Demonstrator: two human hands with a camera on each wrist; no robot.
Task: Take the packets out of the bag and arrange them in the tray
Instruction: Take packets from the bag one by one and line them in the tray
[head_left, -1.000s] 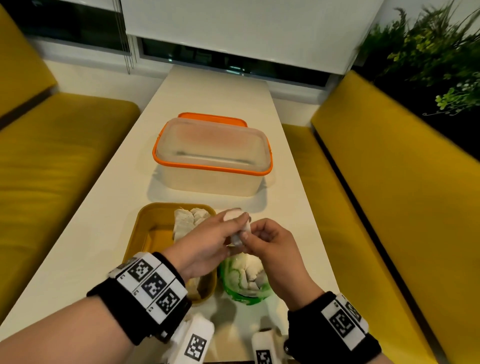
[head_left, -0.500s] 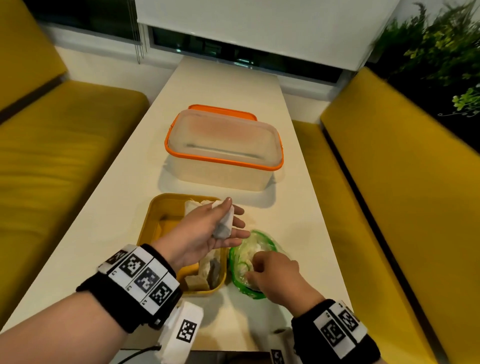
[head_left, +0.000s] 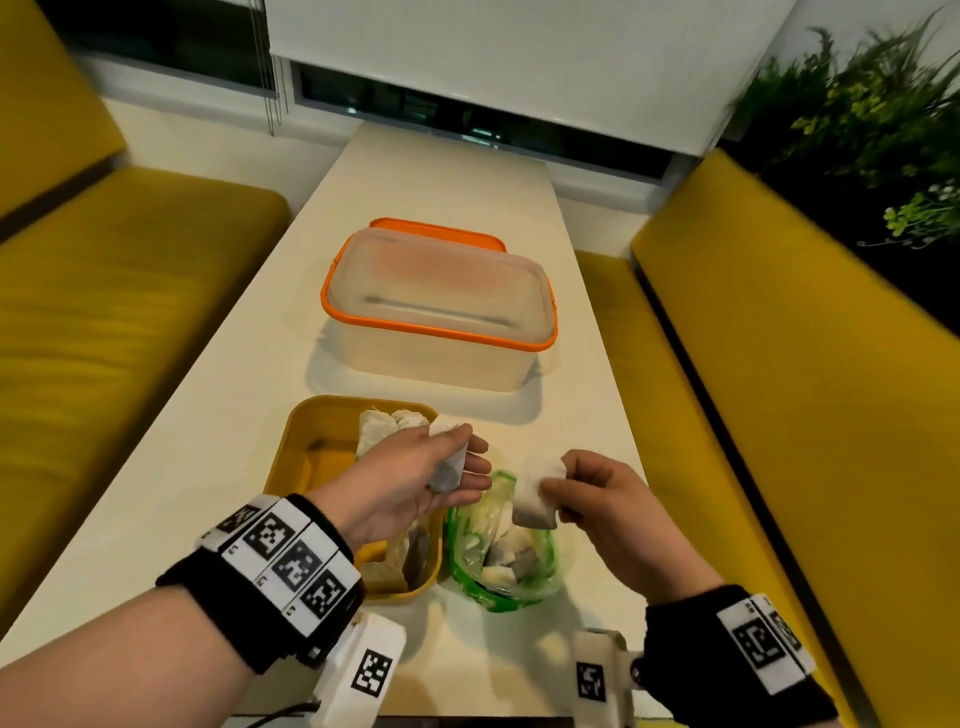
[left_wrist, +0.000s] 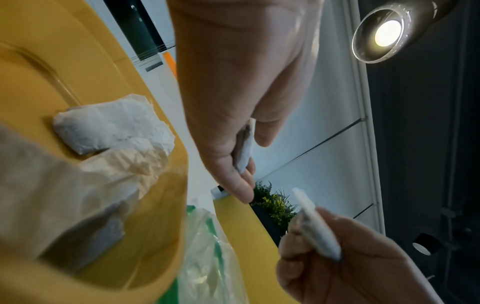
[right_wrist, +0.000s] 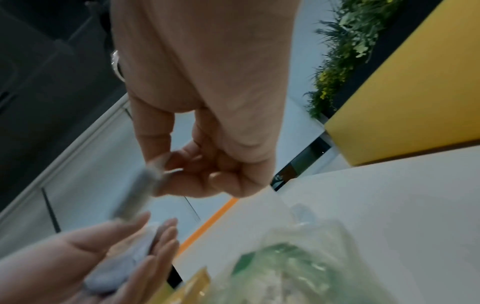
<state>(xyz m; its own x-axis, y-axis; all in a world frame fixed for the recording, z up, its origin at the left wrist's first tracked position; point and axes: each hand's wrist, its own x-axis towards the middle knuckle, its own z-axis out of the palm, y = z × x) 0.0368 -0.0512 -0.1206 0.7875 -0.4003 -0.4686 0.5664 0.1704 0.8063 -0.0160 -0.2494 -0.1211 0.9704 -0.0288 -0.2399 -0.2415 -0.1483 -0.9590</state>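
Observation:
A yellow tray (head_left: 306, 441) near the table's front edge holds several white packets (head_left: 382, 428). To its right lies an open clear bag with a green rim (head_left: 467, 551), with more packets inside. My left hand (head_left: 470, 452) hovers over the tray's right edge and holds a white packet (head_left: 447, 465) under its thumb. In the left wrist view that packet (left_wrist: 245, 148) is pinched between thumb and fingers. Just above the bag's mouth, my right hand (head_left: 556, 475) pinches a second packet (head_left: 532, 499) by its side. The right wrist view shows this packet (right_wrist: 137, 195) blurred.
A translucent box with an orange rim (head_left: 441, 306) stands behind the tray, mid-table, with an orange lid behind it. Yellow benches run along both sides of the narrow white table (head_left: 208, 441). Green plants (head_left: 857, 119) are at the back right.
A second ago both hands met at one packet. The left hand kept it, while the right hand dipped into the bag and has now lifted out a second packet.

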